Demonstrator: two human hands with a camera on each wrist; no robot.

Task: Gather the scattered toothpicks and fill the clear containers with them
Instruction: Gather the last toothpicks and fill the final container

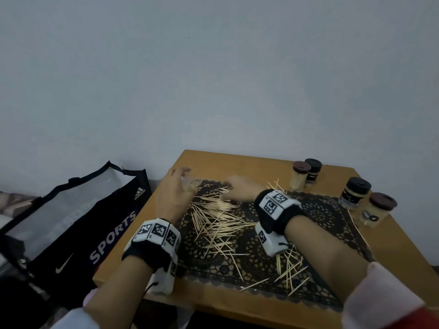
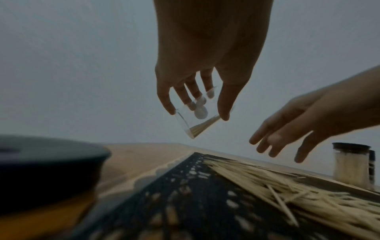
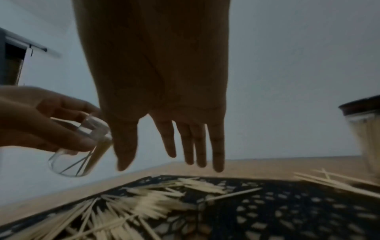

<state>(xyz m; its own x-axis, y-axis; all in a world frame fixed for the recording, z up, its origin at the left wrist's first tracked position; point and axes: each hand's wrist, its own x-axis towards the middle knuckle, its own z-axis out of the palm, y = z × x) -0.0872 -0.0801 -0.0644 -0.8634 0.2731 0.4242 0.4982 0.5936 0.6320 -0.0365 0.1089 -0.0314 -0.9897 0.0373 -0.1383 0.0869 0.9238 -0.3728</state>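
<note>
- Head view: left hand (image 1: 177, 186) grips a clear jar (image 1: 191, 184) above the worktop (image 1: 237, 162); toothpicks (image 1: 218, 219) lie scattered on the black mat (image 1: 320, 210).
- Left wrist view: the tilted jar holds a few toothpicks.
- Right wrist view: right hand (image 3: 164, 105) hovers, fingers spread, empty.

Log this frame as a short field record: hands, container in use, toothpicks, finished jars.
left hand: grips a clear container, tilted above the table, with a few toothpicks inside
right hand: open, fingers straight, above the scattered toothpicks
surface: black lace mat on a wooden table
capped jars: four, full, at the table's far right
</note>
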